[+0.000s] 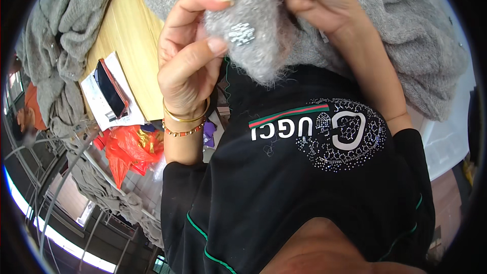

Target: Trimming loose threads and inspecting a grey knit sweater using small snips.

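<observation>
my left hand [185,58] grips the edge of a fuzzy pale-grey knit piece [253,56], thumb below and forefinger above. my right hand [322,2] has its fingers curled in against the knit's other side, near the top edge of view; i cannot tell what, if anything, they pinch. the knit hangs between my hands in front of my chest: soft, flecked with lighter strands, loose hairs fringing its lower tip, a cluster of shiny silver beads by my left thumb. on my left wrist sit a smooth gold bangle [187,118] and a red-and-gold beaded bracelet [183,134]. beneath is my black shirt [243,193] with green piping. to the left, white papers [95,100] and a dark, flat, red-edged slab [110,89] lie on the pale wooden worktop [133,25]; more grey knitwear [76,15] is heaped beyond.
</observation>
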Motion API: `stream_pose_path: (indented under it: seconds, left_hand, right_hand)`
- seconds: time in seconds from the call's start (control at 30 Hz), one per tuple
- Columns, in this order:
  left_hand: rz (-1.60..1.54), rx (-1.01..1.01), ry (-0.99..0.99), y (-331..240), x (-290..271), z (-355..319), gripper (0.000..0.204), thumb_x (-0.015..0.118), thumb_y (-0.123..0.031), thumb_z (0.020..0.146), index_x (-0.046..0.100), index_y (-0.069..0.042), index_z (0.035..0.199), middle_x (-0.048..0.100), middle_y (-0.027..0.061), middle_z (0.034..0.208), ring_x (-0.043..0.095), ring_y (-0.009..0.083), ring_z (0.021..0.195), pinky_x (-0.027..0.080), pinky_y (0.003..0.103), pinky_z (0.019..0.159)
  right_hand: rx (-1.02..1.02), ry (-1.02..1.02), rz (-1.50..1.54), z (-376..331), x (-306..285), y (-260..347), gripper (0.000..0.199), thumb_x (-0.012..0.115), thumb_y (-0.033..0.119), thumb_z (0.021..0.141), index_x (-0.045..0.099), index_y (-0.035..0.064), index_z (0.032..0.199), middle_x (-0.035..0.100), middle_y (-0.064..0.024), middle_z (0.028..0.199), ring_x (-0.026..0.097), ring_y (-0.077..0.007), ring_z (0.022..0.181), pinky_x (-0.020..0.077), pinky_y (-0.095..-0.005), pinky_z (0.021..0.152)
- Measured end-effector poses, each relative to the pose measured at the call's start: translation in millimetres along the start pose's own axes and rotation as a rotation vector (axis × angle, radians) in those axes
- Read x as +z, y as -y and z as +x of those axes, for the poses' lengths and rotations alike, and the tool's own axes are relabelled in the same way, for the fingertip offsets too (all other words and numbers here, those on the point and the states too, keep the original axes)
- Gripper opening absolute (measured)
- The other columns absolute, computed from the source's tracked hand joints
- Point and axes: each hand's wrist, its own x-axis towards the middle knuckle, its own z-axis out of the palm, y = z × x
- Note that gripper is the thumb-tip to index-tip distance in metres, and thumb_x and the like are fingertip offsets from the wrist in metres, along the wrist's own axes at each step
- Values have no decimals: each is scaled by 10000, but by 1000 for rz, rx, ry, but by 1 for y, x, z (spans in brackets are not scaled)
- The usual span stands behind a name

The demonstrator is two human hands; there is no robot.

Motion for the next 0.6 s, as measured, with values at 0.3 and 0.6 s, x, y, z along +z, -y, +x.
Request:
stream_pose_path:
  seconds: [0.3,0.6]
  left_hand:
    - [169,-22,-91,-9,6,1,405,597,83,900,578,79,1305,593,161,1354,599,92,964,463,204,839]
    - [934,-32,77,3,-32,24,269,590,53,949,707,-23,1178,555,50,1224,594,60,823,477,207,659]
  right_hand:
    - [-767,-80,-222,-24,-36,32,265,676,140,974,709,-30,1174,746,-41,911,572,-17,549,416,-142,454]
    - [-542,4,-230,2,-54,8,211,675,136,990,731,-55,1062,745,-63,946,701,-120,815,549,-242,734]
